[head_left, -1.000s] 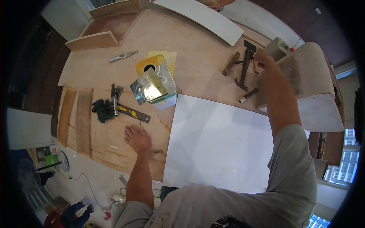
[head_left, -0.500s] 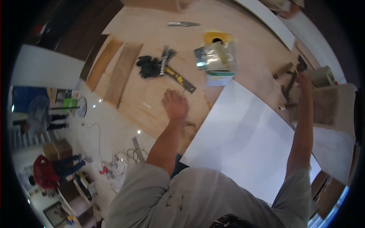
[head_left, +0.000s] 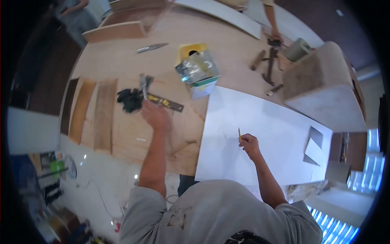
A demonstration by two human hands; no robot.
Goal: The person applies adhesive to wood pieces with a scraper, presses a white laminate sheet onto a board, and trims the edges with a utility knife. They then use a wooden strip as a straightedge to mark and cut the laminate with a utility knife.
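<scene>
In my right hand a yellow pencil is pinched, its tip pointing up, over the large white sheet. My left hand, smeared by motion, reaches to the dark ruler-like tool with yellow marks. Its fingers lie at or over the tool's near edge; whether they grip it I cannot make out. Beside them are a bunched black glove-like thing and a shiny metal tool.
Wooden strips lie at the left. A box with yellow top and foil stands beyond the sheet. Another person's hand is by a hammer. A curved wooden piece stands right; a grey-and-white piece lies on the sheet.
My right hand has come back from the tools at the far right and now holds the pencil above the sheet. My left hand has moved up to the ruler-like tool. The view has turned.
</scene>
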